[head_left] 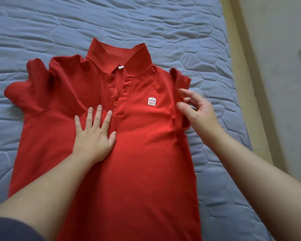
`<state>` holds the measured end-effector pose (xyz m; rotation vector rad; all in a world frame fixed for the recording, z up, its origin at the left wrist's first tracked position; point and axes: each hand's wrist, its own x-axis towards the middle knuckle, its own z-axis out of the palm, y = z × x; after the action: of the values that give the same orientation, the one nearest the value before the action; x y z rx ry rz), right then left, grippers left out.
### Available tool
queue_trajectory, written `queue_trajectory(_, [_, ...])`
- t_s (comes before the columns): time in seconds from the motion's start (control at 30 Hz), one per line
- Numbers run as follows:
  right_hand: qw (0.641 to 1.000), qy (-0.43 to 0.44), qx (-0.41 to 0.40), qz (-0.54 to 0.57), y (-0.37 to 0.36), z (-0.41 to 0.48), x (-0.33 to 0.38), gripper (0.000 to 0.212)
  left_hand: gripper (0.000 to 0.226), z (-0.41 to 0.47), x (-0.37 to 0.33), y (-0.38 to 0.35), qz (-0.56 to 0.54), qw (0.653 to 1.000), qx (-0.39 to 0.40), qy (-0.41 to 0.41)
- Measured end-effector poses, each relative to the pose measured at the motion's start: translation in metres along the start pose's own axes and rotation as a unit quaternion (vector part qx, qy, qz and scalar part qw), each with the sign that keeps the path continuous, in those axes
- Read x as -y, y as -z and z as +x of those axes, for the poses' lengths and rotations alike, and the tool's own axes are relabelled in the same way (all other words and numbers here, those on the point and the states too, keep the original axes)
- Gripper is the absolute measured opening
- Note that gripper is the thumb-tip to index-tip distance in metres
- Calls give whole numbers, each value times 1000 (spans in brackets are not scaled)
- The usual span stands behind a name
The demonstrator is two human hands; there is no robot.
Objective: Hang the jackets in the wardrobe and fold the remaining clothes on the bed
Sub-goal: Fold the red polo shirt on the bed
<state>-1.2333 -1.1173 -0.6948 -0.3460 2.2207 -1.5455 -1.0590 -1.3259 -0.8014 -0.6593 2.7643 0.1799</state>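
A red polo shirt (139,140) lies face up on the blue quilted bed (59,26), collar toward the far side, with a small white logo patch on its chest. My left hand (94,134) presses flat on the shirt's chest just left of the button placket, fingers spread. My right hand (196,112) hovers at the shirt's right sleeve, fingers loosely curved and blurred, holding nothing that I can see. The left sleeve is bunched up; the right sleeve is partly folded in.
The bed's right edge (233,70) runs down the frame, with a yellowish strip (247,84) beside it and a pale surface (285,66) further right. Bare quilt lies beyond the collar and to the left of the shirt.
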Motion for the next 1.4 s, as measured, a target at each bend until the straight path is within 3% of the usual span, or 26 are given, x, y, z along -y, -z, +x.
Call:
queue_trajectory(0.07, [986, -55, 157, 2, -22, -14, 12, 30, 69, -8, 0, 8, -29, 999, 12, -7])
queue_trajectory(0.13, [985, -48, 157, -46, -41, -20, 18, 28, 65, -22, 7, 18, -60, 998, 2, -28])
queue_trajectory(0.2, [974, 31, 118, -192, -59, -19, 17, 33, 53, -38, 22, 32, -93, 993, -60, -31])
queue_trajectory(0.3, [895, 72, 144, -416, -93, -15, 7, 55, 40, -48, 59, 49, -144, 968, -197, 49])
queue_trajectory(0.37, [846, 67, 161, -505, -115, -10, -6, 63, 42, -42, 84, 57, -197, 940, -223, 165])
queue_trajectory(0.4, [828, 60, 166, -532, -124, -7, -13, 65, 47, -34, 96, 59, -256, 909, -223, 244])
queue_trajectory(0.43, [819, 45, 167, -547, -132, -3, -21, 66, 50, -24, 109, 61, -345, 851, -220, 328])
queue_trajectory(0.47, [816, 26, 166, -553, -137, 0, -30, 68, 52, -13, 119, 65, -451, 769, -208, 401])
queue_trajectory(0.53, [815, 2, 154, -558, -146, 4, -48, 71, 47, 6, 134, 71, -660, 596, -163, 428])
queue_trajectory(0.57, [816, 4, 145, -560, -149, 5, -57, 73, 42, 16, 140, 71, -723, 540, -139, 408])
queue_trajectory(0.63, [820, 18, 123, -558, -154, 6, -70, 75, 27, 33, 146, 71, -778, 500, -82, 373])
queue_trajectory(0.73, [823, 19, 112, -556, -156, 9, -77, 78, 20, 47, 151, 66, -766, 510, -7, 391])
queue_trajectory(0.8, [825, 8, 122, -552, -155, 11, -76, 79, 33, 44, 157, 60, -758, 480, -70, 436])
queue_trajectory(0.87, [826, -5, 136, -546, -153, 14, -72, 80, 22, 34, 157, 62, -767, 430, -222, 422])
queue_trajectory(0.9, [827, -12, 147, -542, -152, 16, -69, 81, 19, 28, 152, 68, -770, 444, -271, 369])
queue_trajectory(0.93, [828, -21, 162, -537, -151, 18, -66, 82, 19, 21, 144, 77, -763, 499, -289, 294])
queue_trajectory(0.97, [828, -30, 180, -530, -149, 21, -63, 84, 21, 15, 136, 87, -728, 593, -280, 200])
queue_trajectory(1.03, [832, -58, 223, -506, -142, 26, -54, 86, 33, 7, 118, 97, -549, 817, -176, 8])
queue_trajectory(1.07, [842, -68, 239, -480, -137, 29, -48, 85, 43, 6, 111, 96, -444, 888, -95, -71])
queue_trajectory(1.1, [863, -68, 245, -437, -131, 30, -40, 84, 50, 4, 102, 94, -355, 929, -12, -107])
queue_trajectory(1.17, [927, -30, 210, -309, -117, 28, -26, 82, 54, -2, 89, 92, -277, 953, 53, -112])
queue_trajectory(1.23, [954, 31, 142, -261, -103, 16, -18, 76, 57, -6, 84, 88, -267, 958, 2, -105])
queue_trajectory(1.3, [928, 57, 115, -350, -92, 1, -23, 67, 59, -7, 82, 81, -218, 972, -31, -80])
queue_trajectory(1.4, [879, 15, 137, -456, -85, -10, -38, 53, 49, -5, 83, 74, -129, 990, -33, -37])
